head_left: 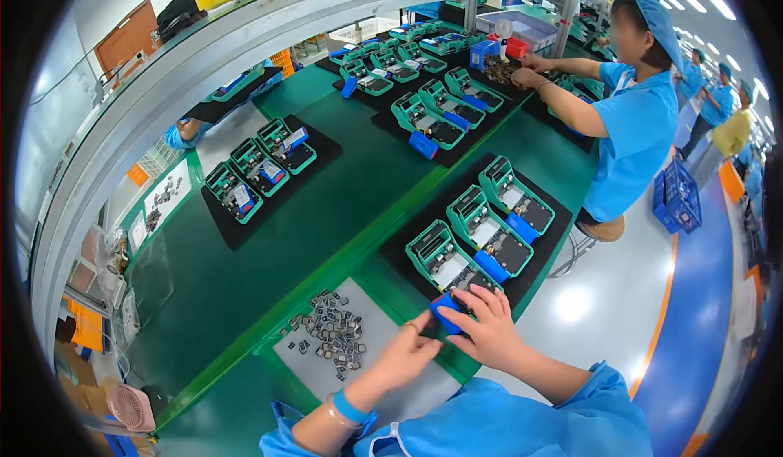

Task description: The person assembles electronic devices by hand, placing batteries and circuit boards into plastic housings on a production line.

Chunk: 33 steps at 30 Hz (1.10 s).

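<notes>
A blue block point(446, 313) sits at the near end of the closest green plastic housing point(447, 259). My right hand point(493, 332) grips this block, thumb on its near side and fingers over its far edge. My left hand point(405, 352) is at the block's left side, index finger reaching against it and the other fingers curled; anything small in its fingers is hidden. The housing is open-topped, with a white panel and small dark parts inside. Two similar housings point(489, 227) with blue blocks lie alongside on a black mat point(400, 249).
A loose pile of small metal pieces point(334, 330) lies on a grey-white sheet point(314, 371) left of my hands. More housings rest on black mats point(326, 159) across the green table point(269, 269). At the far right a co-worker point(632, 106) handles small parts. A blue crate point(677, 196) stands on the floor.
</notes>
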Tool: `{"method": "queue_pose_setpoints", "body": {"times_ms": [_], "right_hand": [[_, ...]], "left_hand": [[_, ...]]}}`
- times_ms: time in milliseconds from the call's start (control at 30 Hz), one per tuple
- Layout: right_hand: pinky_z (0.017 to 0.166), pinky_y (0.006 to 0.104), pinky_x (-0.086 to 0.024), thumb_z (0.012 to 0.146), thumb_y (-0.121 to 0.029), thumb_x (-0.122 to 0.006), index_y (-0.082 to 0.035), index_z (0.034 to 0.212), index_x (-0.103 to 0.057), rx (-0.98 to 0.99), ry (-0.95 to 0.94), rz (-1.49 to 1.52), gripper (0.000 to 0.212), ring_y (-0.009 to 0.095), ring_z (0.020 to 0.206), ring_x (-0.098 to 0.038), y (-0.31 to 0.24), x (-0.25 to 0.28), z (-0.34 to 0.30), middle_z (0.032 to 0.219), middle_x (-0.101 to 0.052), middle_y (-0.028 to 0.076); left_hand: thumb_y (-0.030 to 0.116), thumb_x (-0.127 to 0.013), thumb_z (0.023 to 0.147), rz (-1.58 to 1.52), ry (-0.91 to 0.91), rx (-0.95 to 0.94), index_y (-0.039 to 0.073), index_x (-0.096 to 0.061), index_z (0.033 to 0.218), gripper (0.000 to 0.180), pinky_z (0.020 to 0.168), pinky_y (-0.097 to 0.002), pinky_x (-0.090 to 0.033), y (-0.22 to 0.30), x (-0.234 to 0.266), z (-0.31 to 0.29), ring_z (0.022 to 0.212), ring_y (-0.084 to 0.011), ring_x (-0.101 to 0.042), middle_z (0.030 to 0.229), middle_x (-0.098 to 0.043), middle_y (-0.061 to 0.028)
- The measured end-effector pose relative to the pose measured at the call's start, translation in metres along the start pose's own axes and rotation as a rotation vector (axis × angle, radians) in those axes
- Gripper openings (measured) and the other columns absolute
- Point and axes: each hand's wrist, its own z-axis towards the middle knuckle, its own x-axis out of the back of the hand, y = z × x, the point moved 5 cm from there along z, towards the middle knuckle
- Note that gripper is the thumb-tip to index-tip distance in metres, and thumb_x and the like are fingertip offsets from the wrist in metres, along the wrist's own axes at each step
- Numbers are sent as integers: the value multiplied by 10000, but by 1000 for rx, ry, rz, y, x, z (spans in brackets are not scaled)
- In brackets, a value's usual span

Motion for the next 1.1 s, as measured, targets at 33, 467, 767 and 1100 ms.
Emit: {"method": "queue_pose_setpoints", "body": {"times_ms": [33, 467, 767, 1100], "right_hand": [[1082, 567, -298, 740, -321, -809, -316, 1274, -645, -6, -1, -2, 559, 298, 1332, -424, 0, -1, 1, 1403, -523, 35], [1083, 642, -306, 727, -282, -810, -370, 1281, -635, -142, 84, -139, 587, 307, 1297, -461, 71, -5, 23, 1361, -556, 30], [1068, 637, -319, 783, -313, -774, -323, 1321, -608, -137, 114, -219, 563, 320, 1287, -468, 92, -10, 31, 1375, -558, 26], [1114, 547, -291, 773, -266, -768, -257, 1336, -619, -142, 150, -307, 582, 350, 1314, -439, 129, 0, 25, 1404, -512, 111]], "left_hand": [[60, -580, 946, 13, 110, 1, -4, -298, 1504, 628, 928, -319, -511, 3, 8, -11, 1120, -205, -625, 1368, -500, -159], [83, -581, 957, -86, 529, -176, 25, -460, 1420, 482, 919, -343, -501, 14, 90, -83, 1051, -235, -658, 1293, -558, -138], [103, -563, 962, -103, 686, -200, 41, -458, 1420, 473, 914, -360, -502, -17, 144, -144, 1053, -253, -665, 1290, -566, -158], [42, -513, 983, -10, 951, -386, 41, -503, 1355, 372, 784, -320, -547, -58, 201, -186, 933, -202, -678, 1193, -601, -124]]}}
